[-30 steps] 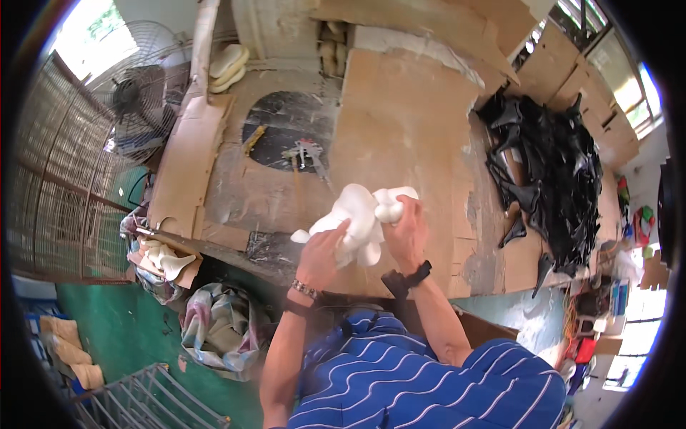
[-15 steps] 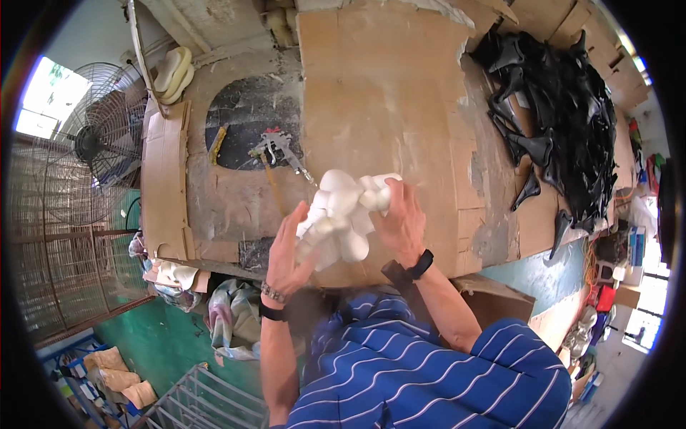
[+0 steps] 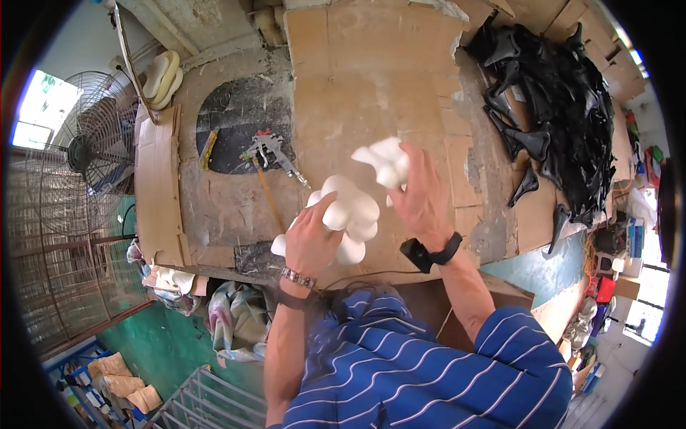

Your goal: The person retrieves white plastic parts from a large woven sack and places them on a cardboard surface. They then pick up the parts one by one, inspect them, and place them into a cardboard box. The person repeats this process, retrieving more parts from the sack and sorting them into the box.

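Note:
My left hand [image 3: 311, 234] is curled over a cluster of smooth white rounded pieces [image 3: 354, 209], close to the table's front edge. Some of these bulge out to the right of its fingers, and another shows left of the hand. Farther right and slightly higher, my right hand [image 3: 423, 194] grips a smaller bunch of white lobed pieces [image 3: 384, 159]. Its thumb and fingers are bent around their right side. The two bunches are apart. What exactly the white pieces are, I cannot tell, and the hands hide parts of them.
A metal spray gun [image 3: 275, 151] lies left of the white pieces, near a yellow stick-like object [image 3: 209, 149]. Brown cardboard [image 3: 379, 79] covers the tabletop. Glossy black curved parts [image 3: 550, 121] are heaped on the right. A large wire-caged fan [image 3: 78, 151] stands at the left.
The single white cluster between both hands is now two bunches. My right hand has moved right and away with one; my left hand has shifted right onto the other.

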Motion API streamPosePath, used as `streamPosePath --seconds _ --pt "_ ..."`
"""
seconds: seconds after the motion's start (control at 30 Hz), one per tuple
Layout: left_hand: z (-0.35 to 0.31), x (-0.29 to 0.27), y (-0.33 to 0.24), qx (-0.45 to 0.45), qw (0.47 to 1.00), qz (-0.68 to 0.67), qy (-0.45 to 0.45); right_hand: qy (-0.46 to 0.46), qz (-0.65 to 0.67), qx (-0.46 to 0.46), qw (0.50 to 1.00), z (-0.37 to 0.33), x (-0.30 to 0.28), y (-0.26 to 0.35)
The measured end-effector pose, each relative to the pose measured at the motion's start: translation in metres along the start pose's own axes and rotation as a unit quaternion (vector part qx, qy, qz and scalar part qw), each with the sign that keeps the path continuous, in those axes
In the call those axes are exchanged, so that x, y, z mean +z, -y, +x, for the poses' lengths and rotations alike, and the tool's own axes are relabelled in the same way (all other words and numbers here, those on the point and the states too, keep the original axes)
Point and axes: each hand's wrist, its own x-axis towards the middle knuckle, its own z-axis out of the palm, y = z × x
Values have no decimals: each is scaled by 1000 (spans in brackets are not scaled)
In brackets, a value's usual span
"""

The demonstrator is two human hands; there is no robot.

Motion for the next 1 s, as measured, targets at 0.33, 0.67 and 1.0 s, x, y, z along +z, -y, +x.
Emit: streamPosePath --seconds 0.33,0.67,1.0 --pt "7 12 3 -32 997 70 9 283 57 -122 949 28 22 -40" --pt "9 12 1 15 995 94 7 409 21 -305 860 62 39 -38" --pt "-2 15 10 -19 998 63 -21 307 80 -291 903 48 47 -49"
